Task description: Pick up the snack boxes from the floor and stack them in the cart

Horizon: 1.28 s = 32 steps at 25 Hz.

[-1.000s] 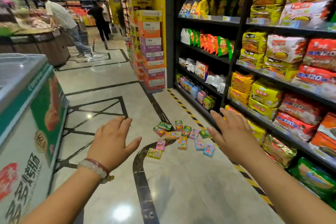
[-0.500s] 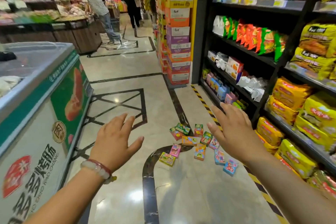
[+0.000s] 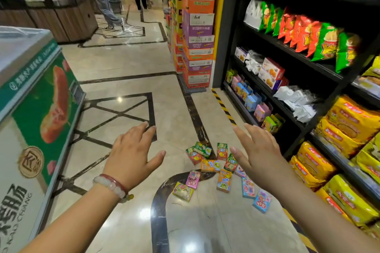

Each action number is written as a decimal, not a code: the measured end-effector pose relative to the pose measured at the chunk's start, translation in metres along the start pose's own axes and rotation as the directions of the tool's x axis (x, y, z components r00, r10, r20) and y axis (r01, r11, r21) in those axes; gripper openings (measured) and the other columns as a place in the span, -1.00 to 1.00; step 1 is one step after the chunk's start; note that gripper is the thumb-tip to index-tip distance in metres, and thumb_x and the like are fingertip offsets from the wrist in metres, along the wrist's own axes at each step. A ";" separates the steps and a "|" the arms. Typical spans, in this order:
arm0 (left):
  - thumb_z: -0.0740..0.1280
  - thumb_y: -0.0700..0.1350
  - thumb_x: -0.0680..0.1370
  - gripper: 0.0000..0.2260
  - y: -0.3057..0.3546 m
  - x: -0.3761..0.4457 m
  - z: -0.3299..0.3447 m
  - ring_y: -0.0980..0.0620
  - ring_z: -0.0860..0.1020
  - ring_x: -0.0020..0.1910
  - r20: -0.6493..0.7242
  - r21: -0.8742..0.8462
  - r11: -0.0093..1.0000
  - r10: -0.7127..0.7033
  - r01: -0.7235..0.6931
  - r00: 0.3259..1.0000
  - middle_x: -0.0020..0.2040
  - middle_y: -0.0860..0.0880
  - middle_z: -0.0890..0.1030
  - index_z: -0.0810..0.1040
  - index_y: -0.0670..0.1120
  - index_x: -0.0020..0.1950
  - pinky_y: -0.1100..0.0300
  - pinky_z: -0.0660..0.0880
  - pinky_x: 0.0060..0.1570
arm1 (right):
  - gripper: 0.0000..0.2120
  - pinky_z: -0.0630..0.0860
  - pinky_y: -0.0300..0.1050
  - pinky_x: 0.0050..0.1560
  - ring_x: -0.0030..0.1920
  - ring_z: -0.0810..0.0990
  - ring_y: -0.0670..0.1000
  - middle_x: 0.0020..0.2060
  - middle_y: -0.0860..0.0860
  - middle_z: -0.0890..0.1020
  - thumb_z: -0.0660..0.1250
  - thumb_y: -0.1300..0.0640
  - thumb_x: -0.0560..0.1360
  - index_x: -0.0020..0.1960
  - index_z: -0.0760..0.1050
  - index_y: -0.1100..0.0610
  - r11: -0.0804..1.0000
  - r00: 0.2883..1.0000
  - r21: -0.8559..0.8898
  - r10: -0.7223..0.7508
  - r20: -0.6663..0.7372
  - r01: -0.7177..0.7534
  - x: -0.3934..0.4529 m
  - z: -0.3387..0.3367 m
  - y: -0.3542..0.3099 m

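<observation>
— Snack boxes (image 3: 218, 172): where do they lie?
— Scattered loose on the shiny tiled floor (image 3: 123, 63), partly over a dark curved inlay, just in front of the black snack shelf (image 3: 287, 51). Most lie flat; a few overlap near the top of the cluster.
— Colours?
— Green and red ones at the far side, orange in the middle, a pink one and a yellow-green one on the near left, 2 light blue ones on the near right.
— And the left hand (image 3: 131, 158)?
— Raised above the floor, palm down, grip fully spread, fingers straight, nothing in it. A beaded bracelet (image 3: 112, 186) sits on the wrist.
— The right hand (image 3: 260, 154)?
— Also raised, fingers splayed and straight, holding nothing. In the picture it overlaps the right edge of the cluster, but it hangs above the boxes, not on them.
— What else is around?
— A chest freezer (image 3: 39, 104) with green panels on the left, a tall stack of cartons (image 3: 198, 33) at the shelf's end, a yellow-and-black striped line along the shelf base, and 2 people standing far down the aisle.
</observation>
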<state>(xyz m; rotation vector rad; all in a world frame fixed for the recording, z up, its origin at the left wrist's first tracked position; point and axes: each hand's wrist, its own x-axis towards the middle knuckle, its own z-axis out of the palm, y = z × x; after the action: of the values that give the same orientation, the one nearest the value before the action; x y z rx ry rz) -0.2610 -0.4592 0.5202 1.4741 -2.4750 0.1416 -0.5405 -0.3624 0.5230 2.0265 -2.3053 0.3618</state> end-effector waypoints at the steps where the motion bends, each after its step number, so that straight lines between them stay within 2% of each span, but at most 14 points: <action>1: 0.10 0.24 0.43 -0.42 -0.004 0.017 0.008 -0.19 0.55 0.11 -0.002 0.009 1.000 0.023 -0.023 1.000 0.19 -0.18 0.55 0.49 -0.13 0.24 -0.11 0.50 0.02 | -0.17 -0.01 0.07 0.45 0.46 0.14 0.14 0.44 0.12 0.25 -0.34 -0.38 0.41 0.49 0.18 0.02 1.000 1.000 0.005 0.014 0.007 -0.014 0.015 0.007 0.001; 8: 0.12 0.21 0.42 -0.42 -0.009 0.105 0.059 -0.22 0.59 0.05 0.027 -0.005 0.998 0.058 -0.058 0.998 0.15 -0.22 0.57 0.51 -0.17 0.23 -0.12 0.51 -0.01 | -0.28 0.07 0.09 0.42 0.44 0.19 0.16 0.44 0.13 0.27 -0.24 -0.28 0.46 0.49 0.20 0.03 0.999 0.997 0.047 0.001 0.075 -0.004 0.095 0.057 0.029; 12: 0.11 0.21 0.43 -0.40 -0.011 0.154 0.105 -0.24 0.55 0.11 0.084 -0.036 0.999 0.011 -0.008 0.996 0.20 -0.23 0.54 0.48 -0.18 0.27 -0.14 0.48 0.05 | -0.41 0.26 0.15 0.34 0.32 0.32 0.16 0.32 0.18 0.44 -0.12 -0.22 0.57 0.40 0.33 0.09 0.996 0.994 0.038 -0.079 0.077 0.076 0.153 0.103 0.062; 17: 0.12 0.18 0.44 -0.42 -0.020 0.196 0.211 -0.23 0.55 0.11 0.135 -0.045 0.997 -0.058 0.065 0.989 0.20 -0.22 0.54 0.47 -0.18 0.28 -0.11 0.48 0.08 | -0.44 0.16 0.04 0.24 0.23 0.32 0.17 0.19 0.24 0.52 -0.17 -0.19 0.61 0.31 0.37 0.14 0.975 0.977 0.088 -0.208 0.046 0.203 0.221 0.203 0.093; 20: 0.13 0.16 0.46 -0.43 -0.037 0.192 0.319 -0.24 0.55 0.11 0.208 -0.071 0.994 -0.069 0.085 0.976 0.20 -0.24 0.54 0.47 -0.21 0.29 -0.08 0.48 0.08 | -0.48 0.20 0.04 0.25 0.23 0.35 0.19 0.19 0.23 0.52 -0.14 -0.17 0.61 0.31 0.34 0.14 0.961 0.969 0.152 -0.241 0.062 0.229 0.235 0.309 0.107; 24: 0.14 0.15 0.44 -0.46 -0.061 0.156 0.522 -0.20 0.58 0.06 0.349 -0.115 0.985 -0.082 0.129 0.933 0.13 -0.22 0.59 0.48 -0.20 0.25 -0.01 0.51 0.02 | -0.54 0.39 0.05 0.22 0.18 0.43 0.16 0.17 0.16 0.55 -0.10 -0.12 0.60 0.30 0.34 0.12 0.960 0.946 0.170 -0.255 0.201 0.223 0.213 0.522 0.128; 26: 0.15 0.17 0.40 -0.46 -0.069 0.128 0.632 -0.19 0.61 0.02 0.427 -0.123 0.987 -0.040 0.102 0.903 0.09 -0.20 0.60 0.42 -0.15 0.24 -0.04 0.55 -0.06 | -0.59 0.36 0.02 0.21 0.14 0.49 0.14 0.11 0.13 0.60 -0.01 -0.09 0.58 0.26 0.38 0.12 0.949 0.914 0.145 -0.310 0.262 0.280 0.199 0.631 0.135; 27: 0.16 0.19 0.37 -0.45 -0.073 0.115 0.683 -0.19 0.62 0.00 0.456 -0.128 0.990 0.000 0.066 0.890 0.07 -0.19 0.61 0.39 -0.13 0.23 -0.04 0.56 -0.09 | -0.59 0.37 -0.01 0.18 0.10 0.56 0.15 0.07 0.13 0.62 0.09 -0.07 0.51 0.23 0.43 0.13 0.941 0.889 0.116 -0.338 0.310 0.318 0.195 0.681 0.139; 29: 0.26 0.24 0.28 -0.40 -0.078 0.096 0.770 -0.15 0.63 -0.04 0.524 -0.124 0.991 0.116 -0.059 0.844 0.02 -0.13 0.63 0.41 -0.09 0.20 -0.01 0.58 -0.14 | -0.52 0.52 -0.05 0.05 0.00 0.65 0.14 0.00 0.12 0.65 0.26 -0.08 0.31 0.15 0.55 0.13 0.901 0.814 0.067 -0.418 0.403 0.429 0.198 0.769 0.144; 30: 0.34 0.26 0.19 -0.34 -0.080 0.088 0.806 -0.12 0.64 -0.05 0.557 -0.110 0.984 0.180 -0.143 0.811 0.00 -0.10 0.65 0.48 -0.08 0.17 0.01 0.59 -0.16 | -0.48 0.56 -0.04 0.00 -0.01 0.65 0.13 0.00 0.10 0.65 0.37 -0.09 0.22 0.13 0.58 0.11 0.863 0.756 0.062 -0.471 0.455 0.501 0.201 0.810 0.146; 32: 0.46 0.26 0.01 -0.28 -0.078 0.079 0.871 -0.05 0.65 -0.07 0.596 -0.083 0.958 0.268 -0.274 0.757 -0.02 -0.05 0.66 0.62 -0.06 0.08 0.04 0.59 -0.16 | -0.33 0.57 -0.02 0.02 0.04 0.63 0.11 0.06 0.08 0.64 0.55 -0.09 0.03 0.12 0.60 0.08 0.740 0.605 0.046 -0.582 0.543 0.671 0.216 0.879 0.146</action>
<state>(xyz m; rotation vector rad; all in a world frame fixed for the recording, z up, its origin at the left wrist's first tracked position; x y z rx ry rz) -0.3755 -0.7493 -0.3008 1.2901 -3.1950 -0.3246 -0.6123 -0.7384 -0.3104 2.9151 -1.5024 -0.4775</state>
